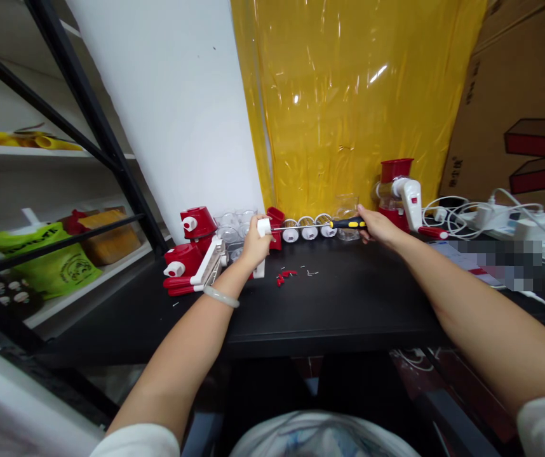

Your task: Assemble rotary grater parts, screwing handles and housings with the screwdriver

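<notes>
My left hand (254, 244) is closed around a white plastic crank handle (263, 226), held upright just above the black table. In my right hand (375, 226) is a screwdriver (349, 223) with a black and yellow grip. Its long shaft points left, level, and the tip reaches the white part; whether it sits in a screw is too small to tell. Below, on the table, lie small red plastic pieces (282, 277) and several loose screws (311, 273). Behind the shaft stand several metal grater drums (308, 229) in a row, beside a red plastic part (275, 219).
Red housings (183, 259) and white crank handles (210, 261) are piled on the left near clear cups (229, 227). An assembled red and white rotary grater (396, 190) stands at the right, near tangled white cables (463, 209) and a tablet (467, 260). A black-framed shelf (110, 158) borders the left.
</notes>
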Demonstrator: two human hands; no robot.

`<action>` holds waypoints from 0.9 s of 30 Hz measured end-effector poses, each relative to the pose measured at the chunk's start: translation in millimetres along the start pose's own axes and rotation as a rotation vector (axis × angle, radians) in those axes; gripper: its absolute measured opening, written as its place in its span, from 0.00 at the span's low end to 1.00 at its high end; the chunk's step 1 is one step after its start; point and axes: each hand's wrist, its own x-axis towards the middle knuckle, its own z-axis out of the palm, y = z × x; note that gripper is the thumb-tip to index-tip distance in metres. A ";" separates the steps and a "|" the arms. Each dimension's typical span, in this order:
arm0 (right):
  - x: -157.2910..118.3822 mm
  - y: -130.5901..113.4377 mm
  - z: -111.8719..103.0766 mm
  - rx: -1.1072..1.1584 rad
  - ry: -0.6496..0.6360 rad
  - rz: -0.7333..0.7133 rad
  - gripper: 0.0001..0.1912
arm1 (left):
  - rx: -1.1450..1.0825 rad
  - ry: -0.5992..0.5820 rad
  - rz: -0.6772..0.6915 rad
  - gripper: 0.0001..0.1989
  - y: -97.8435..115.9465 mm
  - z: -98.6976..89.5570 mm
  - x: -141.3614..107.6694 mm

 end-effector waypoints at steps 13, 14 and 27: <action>-4.9 -9.1 0.7 0.440 -0.077 -0.080 0.27 | 0.041 0.021 -0.028 0.28 -2.8 -2.0 1.2; -6.2 -10.6 0.3 0.463 -0.097 -0.080 0.28 | 0.042 0.022 -0.036 0.28 -3.2 -2.0 1.2; -4.3 -8.4 2.9 0.088 0.066 -0.104 0.25 | -0.127 0.045 0.199 0.31 5.3 -0.2 -3.9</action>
